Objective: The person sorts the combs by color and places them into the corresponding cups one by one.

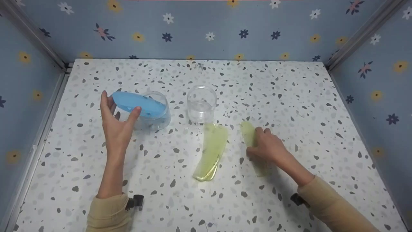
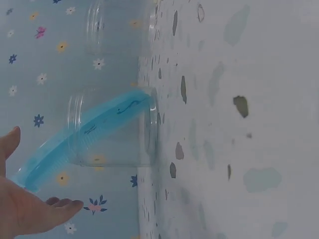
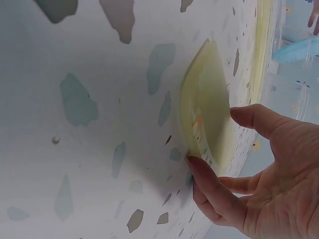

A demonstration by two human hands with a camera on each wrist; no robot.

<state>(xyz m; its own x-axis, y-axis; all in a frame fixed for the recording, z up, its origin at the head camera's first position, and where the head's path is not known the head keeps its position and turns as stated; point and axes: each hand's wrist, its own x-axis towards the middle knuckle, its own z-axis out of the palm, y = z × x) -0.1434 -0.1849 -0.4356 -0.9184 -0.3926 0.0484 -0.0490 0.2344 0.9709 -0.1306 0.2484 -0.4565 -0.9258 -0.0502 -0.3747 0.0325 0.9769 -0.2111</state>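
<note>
Head view: speckled table [image 1: 289, 90], flowered wall [image 1: 222, 19] behind.
Left hand [image 1: 116, 130]: thumb and fingers spread about upper end of blue comb.
Blue comb [image 1: 138, 103]: tilted, lower end inside left clear jar [image 1: 163, 123].
Right hand [image 1: 269, 147]: thumb and fingers pinching single yellow-green comb [image 1: 247, 131].
Overlapping yellow-green combs [image 1: 213, 146]: on table, between hands, just below second clear jar [image 1: 202, 111].

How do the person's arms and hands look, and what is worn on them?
The left sleeve and right sleeve look plain tan and leave both wrists bare. A small black piece shows at each sleeve. The left hand and right hand wear no gloves.
</note>
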